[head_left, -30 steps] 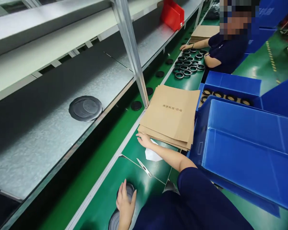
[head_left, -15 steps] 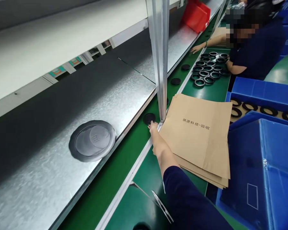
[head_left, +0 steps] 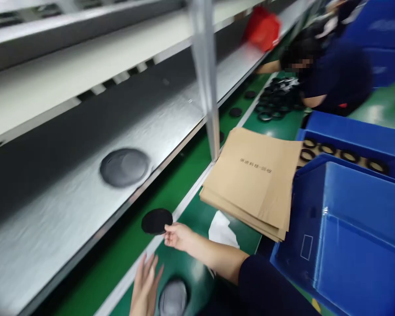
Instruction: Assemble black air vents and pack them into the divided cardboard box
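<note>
My right hand (head_left: 177,236) pinches the edge of a black disc (head_left: 157,220) over the white rail between the green belt and the green worktop. Below it, at the bottom of the view, my left hand (head_left: 146,283) is raised with its fingers apart and holds nothing. A round grey-topped part (head_left: 173,298) lies on the worktop just right of my left hand. A crumpled white sheet (head_left: 222,230) lies under my right forearm.
A stack of brown paper sheets (head_left: 250,175) lies to the right, beside blue bins (head_left: 365,232). A metal post (head_left: 204,79) rises behind it. A dark round part (head_left: 125,167) rests on the metal shelf. Another person (head_left: 335,74) works farther back near black rings.
My right hand has taken hold of the black disc from the belt and moved toward me and left. My left hand has come into view. The view has shifted and blurred.
</note>
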`<state>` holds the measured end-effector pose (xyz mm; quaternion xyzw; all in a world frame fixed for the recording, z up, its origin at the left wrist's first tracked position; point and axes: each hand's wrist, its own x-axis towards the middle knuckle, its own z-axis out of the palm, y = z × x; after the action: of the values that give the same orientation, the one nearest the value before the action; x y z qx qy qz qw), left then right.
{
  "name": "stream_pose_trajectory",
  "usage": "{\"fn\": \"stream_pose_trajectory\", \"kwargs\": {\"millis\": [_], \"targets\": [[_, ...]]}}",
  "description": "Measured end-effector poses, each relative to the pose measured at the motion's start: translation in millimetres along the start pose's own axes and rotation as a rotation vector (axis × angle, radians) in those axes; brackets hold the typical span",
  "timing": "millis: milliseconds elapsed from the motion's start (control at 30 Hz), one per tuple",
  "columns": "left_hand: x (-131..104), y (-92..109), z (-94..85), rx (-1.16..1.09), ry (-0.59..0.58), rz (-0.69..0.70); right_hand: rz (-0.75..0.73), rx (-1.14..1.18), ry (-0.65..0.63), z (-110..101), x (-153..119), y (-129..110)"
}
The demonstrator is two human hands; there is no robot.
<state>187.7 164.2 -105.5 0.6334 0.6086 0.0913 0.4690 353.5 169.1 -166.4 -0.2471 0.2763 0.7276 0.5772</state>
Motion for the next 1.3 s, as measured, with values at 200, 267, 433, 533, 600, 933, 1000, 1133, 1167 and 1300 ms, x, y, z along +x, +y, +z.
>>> {"fn": "stream_pose_trajectory", "kwargs": {"millis": [200,267,433,533,600,933,1000,1133,1167,1300], "targets": [[-61,20,1.8,-0.579,-0.05,-0.186,0.145,-0.232,-0.239,-45,-122,93],[-78,8,-4.6,-0.783,-0.077,-0.203,0.222,-0.525,-0.356,-51,-146,99],[-139,-7,-5.2,-1.268,-0.174,-0.086,-0.265,-1.381,-0.705,-55,-195,84],[-166,-13,-9.2,-1.416,-0.311,-0.137,-0.973,-1.672,-0.575,-50,-196,78],[-179,-16,-13.4,-1.473,-0.356,-0.192,-1.154,-1.82,-0.553,-49,-189,81],[-210,-45,-38.7,-1.571,-0.343,-0.284,-1.03,-1.928,-0.749,-51,-170,128],[-213,-53,-45.5,-1.588,-0.346,-0.289,-0.961,-1.869,-0.75,-46,-168,137],[-216,-70,-61.8,-1.612,-0.346,-0.316,-0.827,-1.775,-0.677,-36,-165,153],[-217,-75,-66.0,-1.618,-0.344,-0.328,-0.81,-1.765,-0.657,-35,-164,157],[-222,-94,-82.1,-1.646,-0.342,-0.354,-0.766,-1.739,-0.638,-32,-155,177]]}}
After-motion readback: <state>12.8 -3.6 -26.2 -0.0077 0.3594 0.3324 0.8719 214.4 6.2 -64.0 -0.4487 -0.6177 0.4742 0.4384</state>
